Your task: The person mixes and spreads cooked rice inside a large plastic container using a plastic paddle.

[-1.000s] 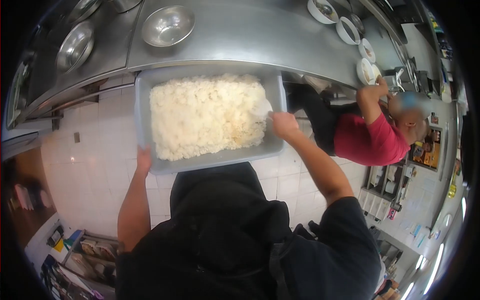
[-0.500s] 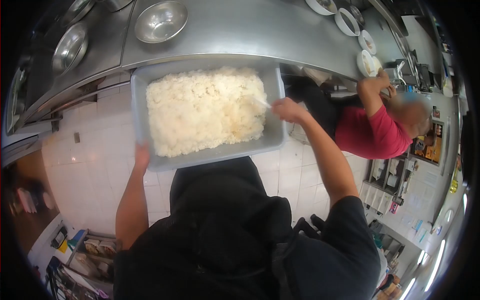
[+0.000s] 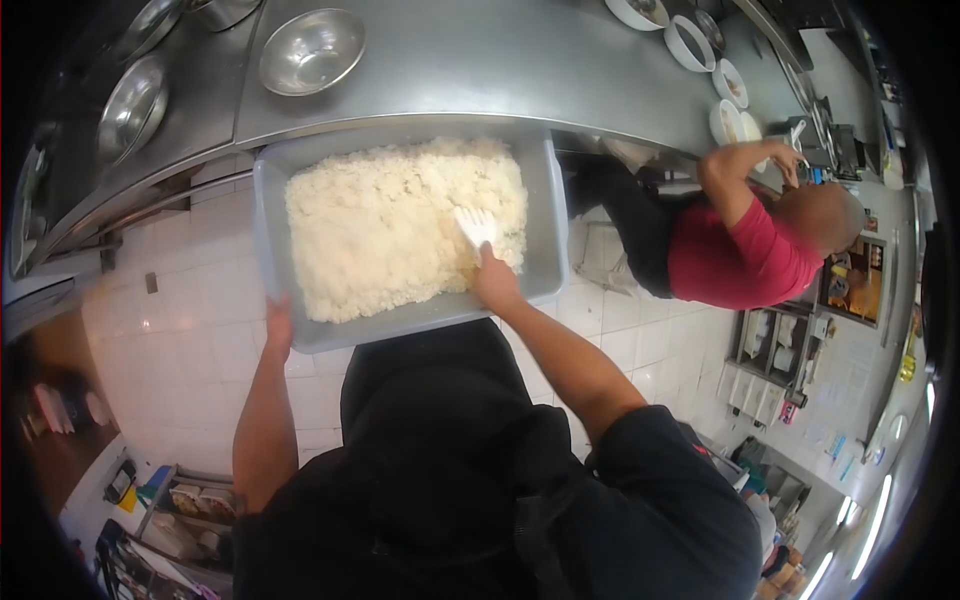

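Clock directions are taken from the middle of the tub, with 12 at the top of the view. The large gray tub (image 3: 546, 205) lies in front of the wearer's body, its far side at the near edge of the steel counter (image 3: 450, 75); what bears its weight is hidden. A thick, lumpy bed of white rice (image 3: 380, 230) covers most of its bottom. At 4 o'clock the right hand (image 3: 497, 285) is closed around the handle of a white pronged scoop (image 3: 475, 225), whose prongs point to about 11 o'clock over the rice; whether they touch it is unclear. The left hand (image 3: 279, 325) is at the tub's outer side at 8 o'clock, touching it, but its fingers are too blurred to tell how firmly they grip. On the counter, a round metal bowl (image 3: 312, 52) sits at 11 o'clock and another steel bowl (image 3: 133, 108) at 10 o'clock. White bowls (image 3: 690, 43) stand in a row at 2 o'clock. At 3 o'clock, a co-worker in a red shirt (image 3: 735, 255) has both arms raised near the counter. White floor tiles (image 3: 210, 310) show at 9 o'clock.
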The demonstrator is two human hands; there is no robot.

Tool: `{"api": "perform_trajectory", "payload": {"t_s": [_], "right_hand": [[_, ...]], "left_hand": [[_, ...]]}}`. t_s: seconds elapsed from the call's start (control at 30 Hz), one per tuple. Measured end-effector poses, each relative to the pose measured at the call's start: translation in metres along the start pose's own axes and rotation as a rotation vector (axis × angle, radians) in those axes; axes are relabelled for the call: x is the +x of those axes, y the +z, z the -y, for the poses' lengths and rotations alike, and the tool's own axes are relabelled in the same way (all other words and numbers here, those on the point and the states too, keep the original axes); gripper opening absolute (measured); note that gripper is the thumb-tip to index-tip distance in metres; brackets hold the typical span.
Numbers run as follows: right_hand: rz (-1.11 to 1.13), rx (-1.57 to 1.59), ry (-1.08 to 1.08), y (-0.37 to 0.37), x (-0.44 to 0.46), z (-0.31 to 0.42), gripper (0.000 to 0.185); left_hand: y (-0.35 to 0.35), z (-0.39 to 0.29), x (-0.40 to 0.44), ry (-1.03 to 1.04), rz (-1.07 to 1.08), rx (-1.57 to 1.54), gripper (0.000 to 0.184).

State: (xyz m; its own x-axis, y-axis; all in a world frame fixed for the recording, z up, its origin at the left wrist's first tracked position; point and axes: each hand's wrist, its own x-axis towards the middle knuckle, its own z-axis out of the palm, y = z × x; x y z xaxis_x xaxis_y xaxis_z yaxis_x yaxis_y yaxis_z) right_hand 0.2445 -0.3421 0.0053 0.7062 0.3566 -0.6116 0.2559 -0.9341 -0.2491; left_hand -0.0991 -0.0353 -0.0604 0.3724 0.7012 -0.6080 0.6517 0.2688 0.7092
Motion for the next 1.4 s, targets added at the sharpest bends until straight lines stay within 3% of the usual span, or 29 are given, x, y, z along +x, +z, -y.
{"api": "perform_trajectory", "payload": {"t_s": [0.13,0.2,0.23,0.4,0.43,0.5,0.57,0.73,0.8,0.83,0.9,1.03,1.13,1.27,1.3,1.4], "right_hand": [[0.037,-0.148,-0.246,-0.090,-0.011,-0.036,0.036],[-0.073,-0.449,-0.352,-0.148,-0.018,-0.022,0.026],[-0.022,-0.564,-0.348,-0.168,-0.011,-0.011,0.026],[0.066,-0.853,-0.454,-0.153,0.028,0.024,0.018],[0.036,-0.820,-0.479,-0.137,0.042,0.024,0.017],[0.036,-0.794,-0.447,-0.123,0.051,0.024,0.017],[0.018,-0.771,-0.411,-0.110,0.052,0.013,0.018],[-0.068,-0.381,-0.136,-0.047,0.005,-0.017,0.031],[-0.059,-0.041,0.021,-0.031,-0.022,-0.013,0.040],[-0.068,-0.040,0.029,-0.027,-0.029,-0.023,0.040],[-0.110,0.092,-0.184,-0.029,-0.025,-0.052,0.048],[-0.024,-0.060,-0.192,-0.122,-0.008,-0.062,0.049],[-0.028,-0.073,-0.121,-0.149,0.027,-0.042,0.046],[-0.064,-0.298,-0.220,-0.101,0.104,-0.038,0.034],[-0.094,-0.276,-0.218,-0.097,0.107,-0.026,0.027],[-0.045,-0.125,-0.074,-0.096,0.097,0.008,0.032]], "left_hand": [[0.004,0.013,0.016,0.049,-0.060,0.113,0.052],[-0.001,-0.015,-0.001,-0.071,0.065,0.068,0.075],[-0.002,-0.008,0.002,-0.079,0.058,0.066,0.075],[-0.005,0.022,0.018,-0.034,0.053,0.056,0.077],[-0.005,0.024,0.020,-0.040,0.051,0.064,0.077],[0.002,0.030,0.021,0.036,-0.072,0.118,0.054],[0.005,0.021,0.012,0.023,-0.076,0.121,0.055],[0.007,-0.004,0.004,0.050,-0.059,0.091,0.057],[0.007,-0.002,0.002,0.035,-0.092,0.106,0.058],[0.006,-0.002,0.003,0.043,-0.082,0.105,0.058],[0.001,-0.009,0.007,-0.029,0.037,0.151,0.071],[0.000,-0.008,0.001,-0.056,0.048,0.091,0.071],[0.004,0.016,0.015,0.021,-0.050,0.056,0.055],[0.001,0.011,0.009,0.027,-0.050,0.041,0.054],[0.002,0.004,0.004,0.058,-0.031,0.065,0.054],[0.000,-0.013,-0.011,-0.045,0.042,0.044,0.057]]}}
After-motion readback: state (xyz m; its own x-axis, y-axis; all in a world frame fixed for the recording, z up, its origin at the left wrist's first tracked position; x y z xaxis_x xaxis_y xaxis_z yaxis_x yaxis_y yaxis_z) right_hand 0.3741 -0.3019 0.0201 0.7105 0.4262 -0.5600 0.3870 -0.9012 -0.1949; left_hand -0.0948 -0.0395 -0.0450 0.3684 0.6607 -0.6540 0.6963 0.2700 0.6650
